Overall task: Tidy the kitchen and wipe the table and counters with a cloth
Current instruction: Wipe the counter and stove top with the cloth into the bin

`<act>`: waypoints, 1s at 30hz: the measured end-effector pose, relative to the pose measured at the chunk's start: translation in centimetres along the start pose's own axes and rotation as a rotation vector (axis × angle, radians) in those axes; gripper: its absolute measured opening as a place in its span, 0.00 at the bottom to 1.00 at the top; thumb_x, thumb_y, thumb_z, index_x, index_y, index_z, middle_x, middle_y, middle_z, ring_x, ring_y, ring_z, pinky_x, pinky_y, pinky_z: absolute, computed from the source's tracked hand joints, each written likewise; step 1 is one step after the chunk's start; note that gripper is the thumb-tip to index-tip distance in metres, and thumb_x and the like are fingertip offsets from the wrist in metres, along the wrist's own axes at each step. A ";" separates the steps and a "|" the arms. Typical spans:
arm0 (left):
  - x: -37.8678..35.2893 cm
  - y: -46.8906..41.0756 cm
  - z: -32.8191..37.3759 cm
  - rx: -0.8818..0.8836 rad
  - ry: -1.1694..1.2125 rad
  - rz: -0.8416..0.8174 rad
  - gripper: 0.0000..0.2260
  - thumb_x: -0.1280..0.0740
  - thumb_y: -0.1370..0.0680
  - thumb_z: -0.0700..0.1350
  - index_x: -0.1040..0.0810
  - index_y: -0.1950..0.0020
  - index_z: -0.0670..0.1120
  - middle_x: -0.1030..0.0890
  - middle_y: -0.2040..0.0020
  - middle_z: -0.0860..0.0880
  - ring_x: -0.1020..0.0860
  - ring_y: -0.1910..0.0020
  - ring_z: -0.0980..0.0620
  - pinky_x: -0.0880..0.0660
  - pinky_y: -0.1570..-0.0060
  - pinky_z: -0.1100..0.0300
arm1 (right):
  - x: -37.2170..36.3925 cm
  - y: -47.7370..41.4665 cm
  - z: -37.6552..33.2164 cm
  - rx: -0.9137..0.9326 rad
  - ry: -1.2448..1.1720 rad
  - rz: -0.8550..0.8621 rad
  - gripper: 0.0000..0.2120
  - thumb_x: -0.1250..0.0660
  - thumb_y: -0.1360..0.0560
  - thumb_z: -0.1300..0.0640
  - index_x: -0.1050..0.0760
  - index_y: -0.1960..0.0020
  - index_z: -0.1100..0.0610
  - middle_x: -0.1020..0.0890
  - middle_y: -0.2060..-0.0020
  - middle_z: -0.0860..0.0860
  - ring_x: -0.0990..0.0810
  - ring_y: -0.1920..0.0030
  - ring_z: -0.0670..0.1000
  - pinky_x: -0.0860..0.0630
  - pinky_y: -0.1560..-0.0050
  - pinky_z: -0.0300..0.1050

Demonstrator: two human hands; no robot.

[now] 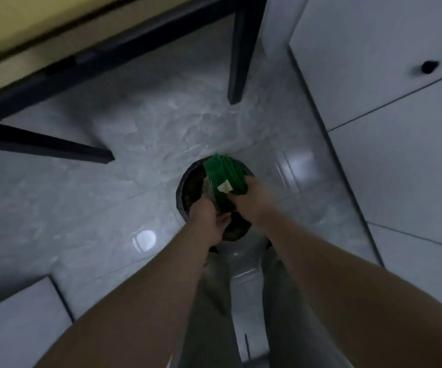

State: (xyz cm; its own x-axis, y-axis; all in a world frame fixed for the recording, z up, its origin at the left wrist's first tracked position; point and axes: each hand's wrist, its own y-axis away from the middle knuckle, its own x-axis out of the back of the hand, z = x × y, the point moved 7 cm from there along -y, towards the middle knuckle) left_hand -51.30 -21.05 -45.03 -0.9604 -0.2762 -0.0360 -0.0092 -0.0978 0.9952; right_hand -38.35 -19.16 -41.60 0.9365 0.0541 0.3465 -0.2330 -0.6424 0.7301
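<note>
Over the dark bin [183, 191] on the floor, the right hand [251, 204] grips a green plastic object [218, 176]; the left hand [208, 221] touches its lower edge, grip unclear. Table legs [238, 54] stand beyond.

Glossy grey floor tiles [135, 144] spread left of the white cabinet [373, 49]; a black knob [430, 66] sits high on its door.

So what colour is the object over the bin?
The object is green; head view shows it best.

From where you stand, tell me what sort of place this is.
Likely a home kitchen: grey floor tiles, white cabinet doors with a dark knob, and a dark bin under the green item the right hand holds.
</note>
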 end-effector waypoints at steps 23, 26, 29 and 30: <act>1.6 -16.4 0.1 0.024 0.064 -0.160 0.28 0.49 0.16 0.60 0.35 0.23 0.44 0.30 0.27 0.39 0.31 0.28 0.40 0.38 0.25 0.46 | -8.3 -9.3 9.7 0.207 0.444 0.133 0.11 0.38 0.25 0.61 0.24 0.44 0.59 0.20 0.53 0.58 0.22 0.53 0.60 0.27 0.60 0.47; 1.8 -16.5 -0.5 0.094 0.048 -0.151 0.28 0.47 0.18 0.61 0.29 0.27 0.43 0.24 0.32 0.37 0.25 0.34 0.38 0.32 0.30 0.41 | -9.9 -8.8 9.6 0.291 0.534 0.074 0.14 0.36 0.25 0.57 0.26 0.40 0.54 0.20 0.51 0.54 0.21 0.50 0.59 0.24 0.60 0.49; 2.2 -17.0 0.8 -0.021 0.190 -0.171 0.32 0.50 0.18 0.64 0.37 0.22 0.44 0.32 0.27 0.37 0.32 0.28 0.36 0.39 0.26 0.39 | -9.5 -9.2 11.1 0.200 0.629 0.049 0.14 0.37 0.25 0.61 0.28 0.40 0.57 0.22 0.47 0.57 0.23 0.47 0.61 0.29 0.59 0.49; 2.6 -17.1 1.0 -0.039 0.197 -0.158 0.32 0.51 0.18 0.64 0.39 0.21 0.44 0.34 0.25 0.38 0.34 0.27 0.36 0.41 0.26 0.40 | -9.1 -9.2 11.2 0.191 0.623 0.067 0.14 0.37 0.25 0.63 0.29 0.40 0.58 0.23 0.46 0.58 0.23 0.47 0.62 0.30 0.59 0.49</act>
State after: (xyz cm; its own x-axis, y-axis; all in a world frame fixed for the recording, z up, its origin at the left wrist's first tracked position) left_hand -53.93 -19.18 -62.09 -0.8751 -0.4350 -0.2121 -0.1409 -0.1902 0.9716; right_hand -41.78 -22.30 -58.10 0.5807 0.4054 0.7060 -0.1813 -0.7810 0.5976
